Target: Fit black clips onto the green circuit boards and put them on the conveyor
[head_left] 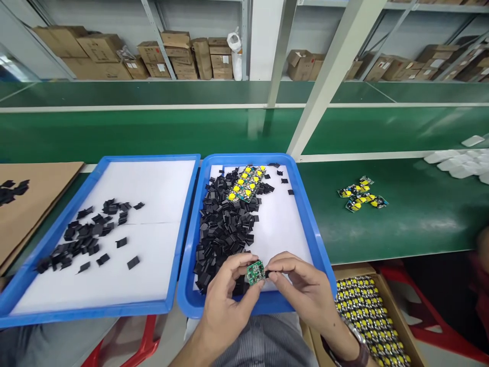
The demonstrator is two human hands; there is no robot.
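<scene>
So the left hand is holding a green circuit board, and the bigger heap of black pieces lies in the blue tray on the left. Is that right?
Not quite: the head view shows the bigger heap of black pieces in the blue tray on the right. The left hand does hold a green circuit board.

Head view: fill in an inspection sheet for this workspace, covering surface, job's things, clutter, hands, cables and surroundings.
Surface: green bench, with a right blue tray and left blue tray, both white inside.
Job's things: green circuit board and small black piece, both held; black heap in the right tray, yellow-dotted boards on it.
Clutter: black pieces scattered in the left tray; loose board cluster on the bench.
Hands: left hand pinches the board; right hand pinches the piece beside it.
Cables: nothing seen near the hands.
Surroundings: shelved cardboard boxes; open carton of boards, lower right.
</scene>
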